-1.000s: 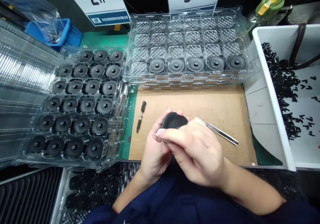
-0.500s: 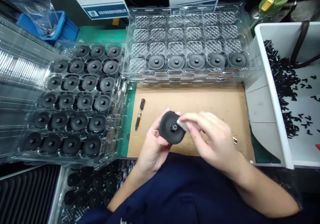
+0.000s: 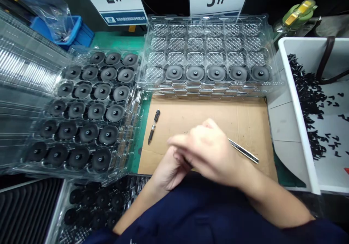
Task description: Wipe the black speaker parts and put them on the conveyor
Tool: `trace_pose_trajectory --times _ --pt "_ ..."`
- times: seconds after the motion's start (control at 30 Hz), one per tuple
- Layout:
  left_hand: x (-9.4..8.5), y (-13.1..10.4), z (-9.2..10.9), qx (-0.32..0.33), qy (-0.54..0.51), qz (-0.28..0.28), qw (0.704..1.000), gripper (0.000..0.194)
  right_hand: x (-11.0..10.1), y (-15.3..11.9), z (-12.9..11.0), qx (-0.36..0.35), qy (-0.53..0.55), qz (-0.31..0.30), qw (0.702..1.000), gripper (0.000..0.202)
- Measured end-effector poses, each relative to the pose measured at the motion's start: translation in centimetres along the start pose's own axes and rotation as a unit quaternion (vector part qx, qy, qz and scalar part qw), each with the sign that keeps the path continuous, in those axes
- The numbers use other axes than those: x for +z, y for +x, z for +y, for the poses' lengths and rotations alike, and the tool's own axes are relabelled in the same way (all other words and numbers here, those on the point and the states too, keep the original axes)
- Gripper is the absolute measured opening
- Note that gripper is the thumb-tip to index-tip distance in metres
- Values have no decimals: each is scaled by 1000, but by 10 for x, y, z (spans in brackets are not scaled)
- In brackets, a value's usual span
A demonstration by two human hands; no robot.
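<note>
My right hand (image 3: 208, 151) is blurred and lies over my left hand (image 3: 171, 167), above the brown cardboard (image 3: 245, 118). Its fingers curl, and what they hold, if anything, is hidden. My left hand is bent beneath it, with its fingers mostly covered, and the round black part is not visible between the hands. A slim metallic tool (image 3: 243, 150) lies on the cardboard just right of my right hand. To the left of both hands rests a black pen (image 3: 154, 127).
Clear trays hold round black parts at the left (image 3: 87, 132) and the back (image 3: 217, 73). A white bin (image 3: 302, 127) with small black pieces stands at the right. A blue bin (image 3: 81, 35) sits back left, a green-topped bottle (image 3: 298, 15) back right.
My right hand has moved left over my left hand, and the black part is now out of sight. More of the metallic tool shows. The whole view has shifted slightly.
</note>
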State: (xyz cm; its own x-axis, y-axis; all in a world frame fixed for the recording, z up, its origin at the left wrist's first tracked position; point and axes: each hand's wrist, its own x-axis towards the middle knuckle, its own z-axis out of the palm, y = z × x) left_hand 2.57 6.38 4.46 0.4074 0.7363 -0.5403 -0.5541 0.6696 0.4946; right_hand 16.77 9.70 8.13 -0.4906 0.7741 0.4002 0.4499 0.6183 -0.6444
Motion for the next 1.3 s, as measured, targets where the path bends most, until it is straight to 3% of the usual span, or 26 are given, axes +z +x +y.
trace_pose_trajectory --times 0.07,0.13,0.2,0.33,0.43,0.57,0.67,0.73,0.87,0.97,1.07,1.17,1.23,1.3 --pt "-5 -3 4 6 -19 -27 999 61 1 -6 20 115 67 46 990 23" --pt "-10 -6 9 3 -47 -60 997 61 8 -18 43 247 114 76 959 26" --pt "-13 -9 12 0 -75 -82 994 60 25 -34 63 305 121 47 943 29" --pt "-16 -11 12 1 -117 -96 988 58 74 -64 71 296 86 -26 951 24" --pt "-15 -14 9 -4 -132 -114 985 58 96 -73 63 294 37 -21 955 27" --pt "-18 -25 5 12 -101 -126 987 62 88 -70 58 274 20 0 962 31" --pt "-19 -35 1 112 34 -105 988 63 71 -72 53 258 32 13 966 29" --pt "-18 -41 -4 208 174 -52 961 78 62 -79 46 249 43 23 967 28" --pt "-17 -52 -15 349 417 53 837 103 55 -97 25 225 73 26 971 26" --pt "-19 -61 -23 396 502 62 766 106 52 -109 8 204 91 40 974 27" --pt "-22 -72 -30 415 527 59 739 106 45 -115 -6 148 93 75 982 40" --pt "-25 -83 -36 413 498 62 760 104 36 -115 -17 51 52 50 996 50" --pt "-28 -90 -42 359 436 57 823 95 32 -113 -24 -7 14 4 1000 43" --pt "-34 -95 -51 286 357 44 888 69 31 -112 -31 -33 2 -11 999 24"
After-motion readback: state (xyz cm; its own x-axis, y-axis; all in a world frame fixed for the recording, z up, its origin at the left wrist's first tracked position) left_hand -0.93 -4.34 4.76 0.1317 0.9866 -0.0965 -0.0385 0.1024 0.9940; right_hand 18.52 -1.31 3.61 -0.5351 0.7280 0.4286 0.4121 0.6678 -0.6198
